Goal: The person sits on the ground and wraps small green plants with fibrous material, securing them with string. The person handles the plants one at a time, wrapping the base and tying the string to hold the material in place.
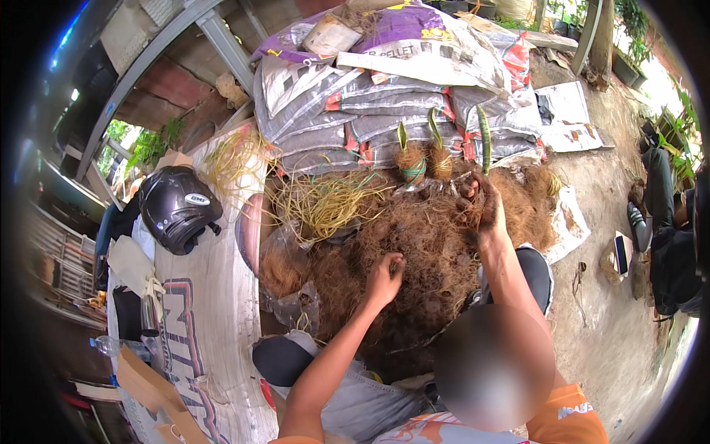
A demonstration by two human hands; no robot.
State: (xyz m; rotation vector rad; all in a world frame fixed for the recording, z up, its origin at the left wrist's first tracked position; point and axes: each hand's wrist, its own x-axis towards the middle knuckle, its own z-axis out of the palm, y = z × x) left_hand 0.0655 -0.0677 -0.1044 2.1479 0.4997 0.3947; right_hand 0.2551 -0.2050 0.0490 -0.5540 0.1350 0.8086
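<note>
My right hand (488, 208) is closed around a clump of brown coir fibre, from whose top a snake plant leaf (484, 139) stands up. My left hand (386, 277) hovers over the heap of coconut fibre (427, 250), its fingers curled and nothing plainly in them. Behind the heap stand two snake plant cuttings in fibre balls, one bound with green string (411, 166), the other with yellow string (441, 164). To their left lies a tangle of yellow plastic string (327, 205).
Stacked filled sacks (388, 133) rise behind the heap. At the left a motorcycle helmet (178, 210) rests on a sheet-covered surface (222, 299), with a cardboard piece (155, 383) and a plastic bottle (119, 347). A person's leg (658, 183) shows at the right, near a phone (622, 255).
</note>
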